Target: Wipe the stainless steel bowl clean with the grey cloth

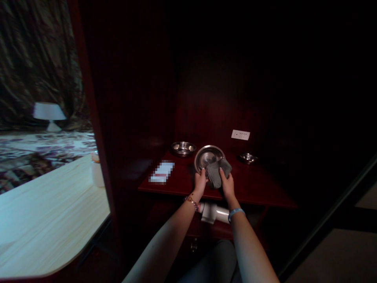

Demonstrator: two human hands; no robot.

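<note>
A round stainless steel bowl point(206, 155) is held tilted over the dark red shelf, its inside turned toward me. My left hand point(200, 181) grips its lower left rim, thumb up along the edge. A grey cloth point(214, 175) hangs over the bowl's lower right part, bunched in my right hand point(226, 182), whose fingers are closed on it and partly hidden behind it. Further back stand a second steel bowl point(183, 148) on the left and a smaller steel bowl point(249, 158) on the right.
The dark red shelf point(259, 190) has a blurred white paper-like item point(162, 172) at its left. A white socket plate point(240, 135) is on the back wall. Below lies a white cylindrical object point(221, 214). Left, past a partition, are a pale table point(53, 212), a jar point(97, 173) and a lamp point(49, 111).
</note>
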